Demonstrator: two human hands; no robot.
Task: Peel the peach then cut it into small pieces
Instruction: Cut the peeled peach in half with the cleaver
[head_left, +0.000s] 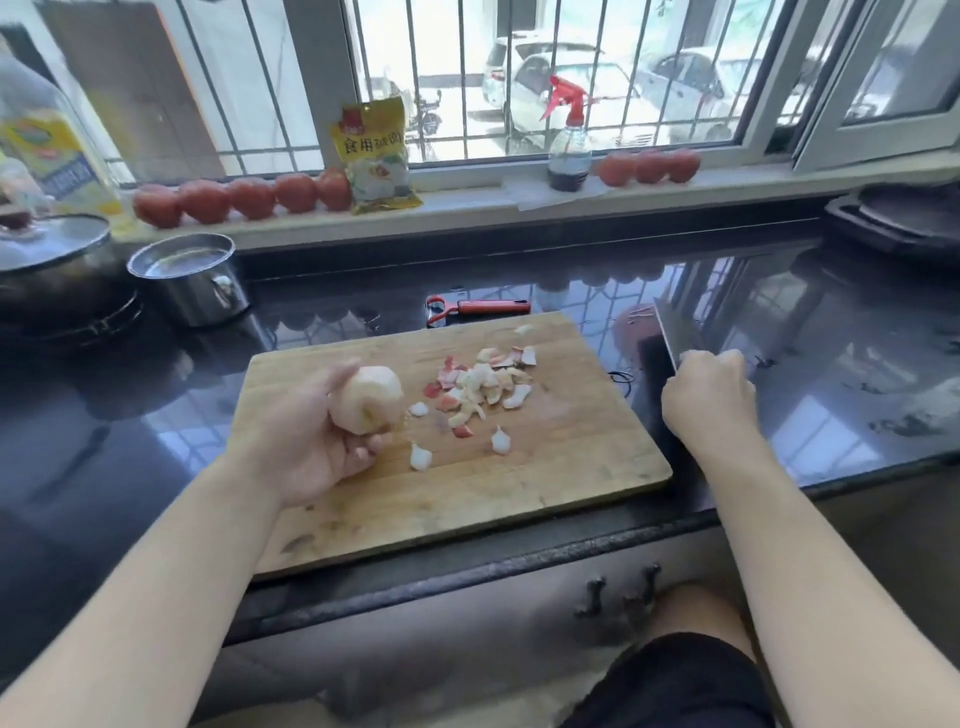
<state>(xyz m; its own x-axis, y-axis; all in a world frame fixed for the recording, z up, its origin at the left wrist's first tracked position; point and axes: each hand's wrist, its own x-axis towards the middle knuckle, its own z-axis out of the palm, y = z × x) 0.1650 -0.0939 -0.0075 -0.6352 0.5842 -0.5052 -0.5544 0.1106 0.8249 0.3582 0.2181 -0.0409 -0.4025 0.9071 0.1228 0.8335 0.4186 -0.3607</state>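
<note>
On the dark glossy counter (831, 364) under the window sits a wooden cutting board (519, 493), and that's where everything's happening. Left hand (311, 441) is held palm-up over the board's left side with the fingers curled around the peeled peach (369, 397), which is pale and basically skinless all over from what I can see. Just to the right of it, around the middle of the board, is a messy pile of peach peels (483, 382), pink-red on one side and whitish on the other, with a few stray bits scattered closer to the front edge. Right hand (709, 400) is off the board's right edge, fingers clenched around the handle of a cleaver (670, 332); the handle itself is hidden under the hand, so only the blade shows, pointing away toward the window and low over the counter, can't tell if it's touching. Behind the board, just beside its far edge, a red peeler (478, 307) lies flat on the counter. Off to the left is a small steel pot (189, 278) next to a pan with a glass lid (52, 241). Up on the windowsill there's a row of tomatoes (249, 200), a yellow packet (376, 156) standing upright, and a spray bottle (569, 143) with a red trigger and dark liquid at the bottom.
</note>
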